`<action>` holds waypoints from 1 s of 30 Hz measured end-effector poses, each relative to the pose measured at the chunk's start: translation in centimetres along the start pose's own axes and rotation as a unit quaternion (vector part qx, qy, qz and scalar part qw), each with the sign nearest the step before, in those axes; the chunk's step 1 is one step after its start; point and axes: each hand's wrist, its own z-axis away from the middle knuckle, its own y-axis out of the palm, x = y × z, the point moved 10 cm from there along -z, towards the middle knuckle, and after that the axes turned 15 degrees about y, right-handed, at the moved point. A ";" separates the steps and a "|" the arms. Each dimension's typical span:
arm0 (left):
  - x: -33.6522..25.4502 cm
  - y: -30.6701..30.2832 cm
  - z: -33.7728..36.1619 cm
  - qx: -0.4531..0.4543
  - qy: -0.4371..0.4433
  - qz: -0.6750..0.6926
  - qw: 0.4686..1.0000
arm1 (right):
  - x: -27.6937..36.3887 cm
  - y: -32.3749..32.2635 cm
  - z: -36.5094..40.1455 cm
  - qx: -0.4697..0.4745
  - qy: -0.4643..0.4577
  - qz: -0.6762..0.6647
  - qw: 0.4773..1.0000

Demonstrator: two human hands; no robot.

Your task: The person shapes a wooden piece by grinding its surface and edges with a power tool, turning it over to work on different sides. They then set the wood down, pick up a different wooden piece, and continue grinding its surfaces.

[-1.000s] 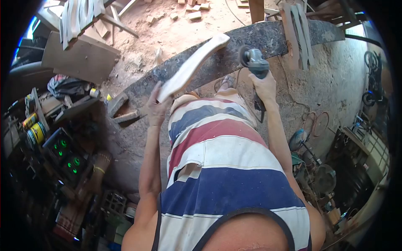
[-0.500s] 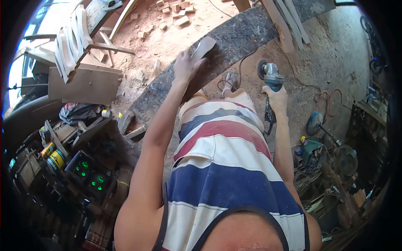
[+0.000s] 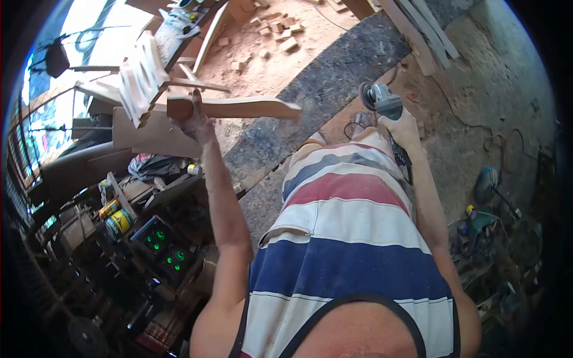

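Observation:
My left hand (image 3: 196,124) is closed round one end of a curved wooden piece (image 3: 248,108), shaped like a furniture leg. The piece is raised on the left, its free end pointing right over the dark, stained bench (image 3: 268,140). On the other side, my right hand (image 3: 403,130) grips an angle grinder (image 3: 388,102) by its body. The grinder's round disc (image 3: 366,95) faces left, apart from the wood, near the bench's near edge. Whether the disc spins cannot be made out.
Several curved wooden pieces (image 3: 140,80) are stacked at the upper left. Small wood blocks (image 3: 280,30) litter the dusty floor beyond the bench. Long wooden pieces (image 3: 418,36) lean at its far right end. A speaker with green lights (image 3: 164,244) and cans (image 3: 119,222) stand at left.
My left hand has lifted the wooden piece off the bench and carried it left, turning it sideways. The right hand still holds the grinder in nearly the same place. The view has shifted somewhat.

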 end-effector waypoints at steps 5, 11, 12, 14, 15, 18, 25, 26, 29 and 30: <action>3.5 -5.3 10.7 -0.152 -0.226 0.054 0.961 | 8.2 3.6 0.3 0.099 -0.091 0.028 0.991; 1.5 -8.5 14.6 -0.171 -0.227 0.183 0.941 | 14.1 11.3 0.5 0.261 -0.121 0.094 0.953; 1.7 -8.8 15.0 -0.148 -0.219 0.182 0.947 | 15.0 12.3 0.9 0.272 -0.135 0.089 0.948; 1.0 -9.0 15.0 -0.145 -0.246 0.217 0.933 | 16.7 14.3 1.7 0.299 -0.159 0.099 0.936; 0.5 -9.0 14.8 -0.141 -0.261 0.234 0.926 | 17.3 15.2 2.3 0.312 -0.168 0.102 0.930; -0.2 -9.6 14.5 -0.155 -0.268 0.203 0.929 | 19.7 17.2 5.1 0.338 -0.205 0.106 0.912; -4.8 -9.0 11.3 -0.074 0.016 -0.003 0.997 | 24.2 20.4 12.0 0.395 -0.241 0.133 0.876; -6.1 -8.8 10.8 -0.068 0.043 -0.028 0.996 | 24.6 20.4 12.6 0.389 -0.247 0.137 0.877; -5.8 -8.3 10.3 -0.070 0.033 -0.037 0.996 | 24.9 20.0 12.7 0.373 -0.260 0.133 0.881; -5.5 -8.1 10.1 -0.071 0.038 -0.030 0.996 | 24.7 19.9 12.2 0.364 -0.262 0.140 0.883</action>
